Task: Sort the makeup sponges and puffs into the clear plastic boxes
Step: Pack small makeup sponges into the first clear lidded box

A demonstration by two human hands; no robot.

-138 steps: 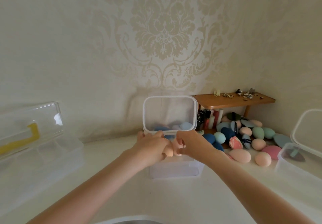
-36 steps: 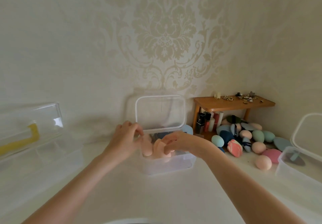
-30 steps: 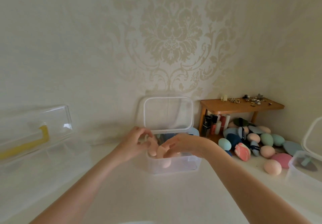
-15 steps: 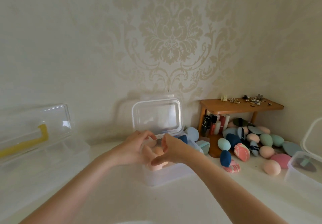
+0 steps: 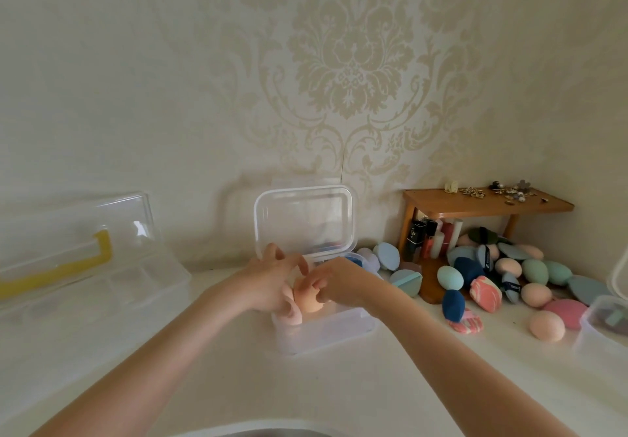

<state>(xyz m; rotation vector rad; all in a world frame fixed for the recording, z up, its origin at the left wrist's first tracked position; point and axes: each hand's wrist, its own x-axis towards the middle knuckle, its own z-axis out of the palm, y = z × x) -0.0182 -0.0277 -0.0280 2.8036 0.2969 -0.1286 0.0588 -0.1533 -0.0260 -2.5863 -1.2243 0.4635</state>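
Observation:
A small clear plastic box point(image 5: 323, 333) stands in the middle of the white table with its lid point(image 5: 306, 221) raised. Both hands meet over its open top. My left hand point(image 5: 268, 280) and my right hand point(image 5: 334, 285) together hold peach egg-shaped sponges point(image 5: 307, 299) at the box's left end. A heap of sponges and puffs point(image 5: 499, 277) in blue, green, peach and pink lies to the right. Some blue puffs point(image 5: 387, 256) lie just behind the box.
A small wooden shelf point(image 5: 482, 204) with trinkets on top and cosmetics under it stands at the back right. A large clear case with a yellow handle point(image 5: 85, 260) sits at the left. Another clear box point(image 5: 601, 328) is at the right edge.
The middle box has been pulled slightly left and turned, and several blue puffs now lie outside behind it. Both hands have pushed the peach sponges down into the box.

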